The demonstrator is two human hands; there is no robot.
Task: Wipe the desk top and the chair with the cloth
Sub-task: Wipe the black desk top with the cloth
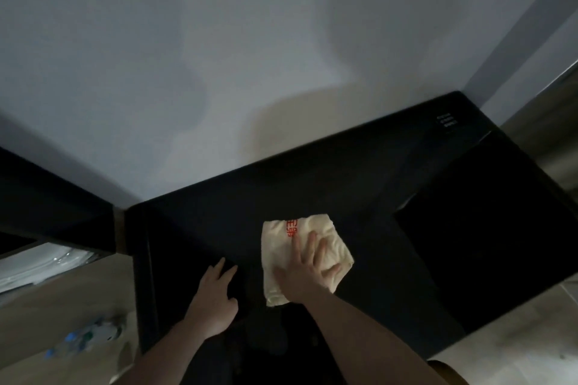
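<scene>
Right hand (308,272) presses cloth (325,247) flat-fingered on desk top (359,184); left hand (215,297) rests flat alongside.

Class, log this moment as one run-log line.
stage: wiping desk top | right hand: pressed flat on cream cloth | left hand: resting flat on desk | chair: cannot tell

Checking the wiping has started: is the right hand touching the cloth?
Touching. The head view shows the right hand lying flat on the cloth, fingers spread across it, pressing it onto the black desk top.
</scene>
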